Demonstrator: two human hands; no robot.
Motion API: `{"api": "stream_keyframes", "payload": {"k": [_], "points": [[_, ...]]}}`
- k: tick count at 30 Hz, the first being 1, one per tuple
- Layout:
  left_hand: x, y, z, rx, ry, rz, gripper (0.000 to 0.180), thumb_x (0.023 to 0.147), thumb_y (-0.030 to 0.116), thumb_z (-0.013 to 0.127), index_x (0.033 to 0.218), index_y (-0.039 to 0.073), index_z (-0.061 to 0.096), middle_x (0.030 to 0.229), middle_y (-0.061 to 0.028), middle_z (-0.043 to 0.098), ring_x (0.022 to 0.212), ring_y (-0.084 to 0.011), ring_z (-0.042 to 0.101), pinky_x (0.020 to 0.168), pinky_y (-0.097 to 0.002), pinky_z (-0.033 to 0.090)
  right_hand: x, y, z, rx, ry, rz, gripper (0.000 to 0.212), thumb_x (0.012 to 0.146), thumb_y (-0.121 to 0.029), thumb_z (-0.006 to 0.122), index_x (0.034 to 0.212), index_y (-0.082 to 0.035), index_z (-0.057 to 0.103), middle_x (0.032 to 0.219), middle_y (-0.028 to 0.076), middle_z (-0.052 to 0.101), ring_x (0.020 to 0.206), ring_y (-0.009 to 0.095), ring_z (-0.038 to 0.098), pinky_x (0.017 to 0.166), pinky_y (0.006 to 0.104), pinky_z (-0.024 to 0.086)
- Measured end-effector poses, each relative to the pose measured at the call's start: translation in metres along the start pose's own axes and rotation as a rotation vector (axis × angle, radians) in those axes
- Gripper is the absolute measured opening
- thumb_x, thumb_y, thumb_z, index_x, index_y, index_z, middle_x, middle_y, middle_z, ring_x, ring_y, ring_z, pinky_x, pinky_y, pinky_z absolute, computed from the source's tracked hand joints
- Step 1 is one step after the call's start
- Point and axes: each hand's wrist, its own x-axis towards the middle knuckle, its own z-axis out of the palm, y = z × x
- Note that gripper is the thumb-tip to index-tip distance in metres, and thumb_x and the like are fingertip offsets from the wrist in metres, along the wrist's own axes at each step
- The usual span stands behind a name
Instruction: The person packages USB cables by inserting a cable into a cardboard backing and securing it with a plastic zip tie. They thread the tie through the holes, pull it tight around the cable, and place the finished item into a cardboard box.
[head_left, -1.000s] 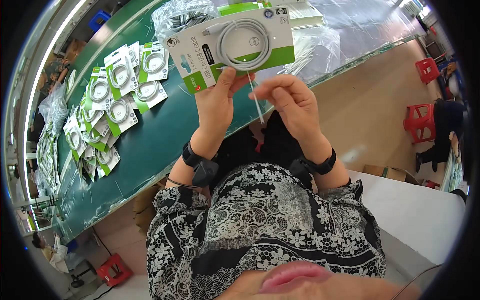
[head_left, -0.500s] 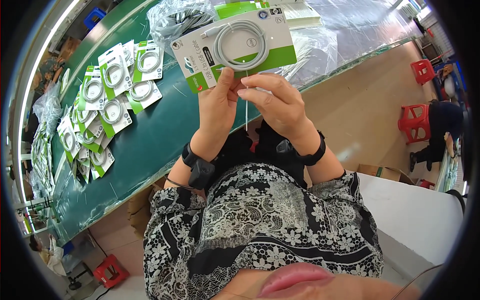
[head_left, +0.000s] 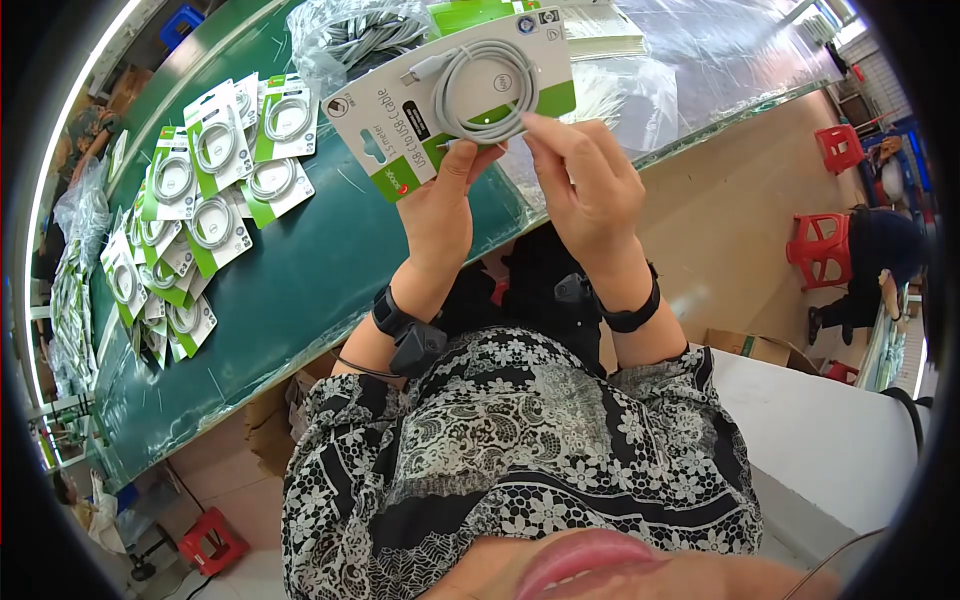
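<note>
At twelve o'clock the cable pack (head_left: pixel 455 103) is facing up, the left hand (head_left: pixel 438 205) pinching its lower edge, thumb in front! At one, the right hand (head_left: pixel 593 190) is holding thumb and forefinger close together by the coil (head_left: pixel 443 100); whether they're pinching anything, I cannot tell. Similar packs (head_left: pixel 212 222) are lying heaped at ten, bagged cables (head_left: pixel 375 38) sitting at eleven.

Open tabletop (head_left: pixel 330 255) separates left hand (head_left: pixel 440 215) from piled packs (head_left: pixel 211 222).
</note>
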Motion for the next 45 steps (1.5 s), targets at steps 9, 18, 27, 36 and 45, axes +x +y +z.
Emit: {"api": "stream_keyframes", "payload": {"k": [9,18,27,36,45], "points": [[-0.001,0.001,-0.004,0.076,0.028,0.067,0.035,0.089,-0.002,0.059,0.122,-0.003,0.048,0.112,-0.0117,0.060,0.098,-0.0231,0.063,0.088,-0.0388,0.055,0.001,-0.006,-0.002,-0.091,-0.108,-0.092,0.026,0.071,0.006,0.071,0.095,-0.004,0.068,0.079,0.006,0.061,0.065,0.021,0.060,0.056,0.0309,0.049],[-0.004,0.001,-0.004,0.097,0.005,0.088,0.029,0.089,-0.003,0.058,0.118,-0.004,0.052,0.111,-0.0115,0.061,0.098,-0.0212,0.063,0.088,-0.0370,0.054,0.000,-0.003,0.000,-0.088,-0.116,-0.063,0.024,0.072,0.006,0.070,0.093,-0.005,0.068,0.079,0.007,0.061,0.066,0.022,0.061,0.057,0.0309,0.050],[-0.007,0.006,-0.016,0.881,-0.181,0.426,0.023,0.082,-0.005,0.064,0.104,-0.004,0.062,0.108,-0.0178,0.062,0.097,-0.0266,0.065,0.085,-0.0352,0.053,-0.001,-0.006,-0.005,-0.024,-0.139,0.047,0.022,0.072,0.006,0.071,0.093,-0.002,0.067,0.080,0.008,0.063,0.066,0.023,0.062,0.060,0.0309,0.051],[0.003,0.016,-0.007,0.853,-0.371,0.884,0.030,0.073,-0.004,0.069,0.103,-0.006,0.063,0.107,-0.0210,0.062,0.095,-0.0314,0.066,0.082,-0.0348,0.055,-0.011,-0.003,-0.007,-0.008,-0.077,0.002,0.020,0.074,0.004,0.068,0.092,-0.002,0.063,0.081,0.010,0.060,0.067,0.026,0.059,0.059,0.0322,0.048],[-0.010,0.022,-0.005,0.033,-0.070,-0.199,0.024,0.093,0.007,0.055,0.115,-0.003,0.057,0.112,-0.0139,0.062,0.098,-0.0260,0.066,0.085,-0.0396,0.056,-0.024,0.040,-0.026,0.342,0.151,0.735,0.022,0.078,-0.001,0.067,0.100,-0.002,0.063,0.093,0.014,0.062,0.079,0.022,0.062,0.070,0.0326,0.049]]}}
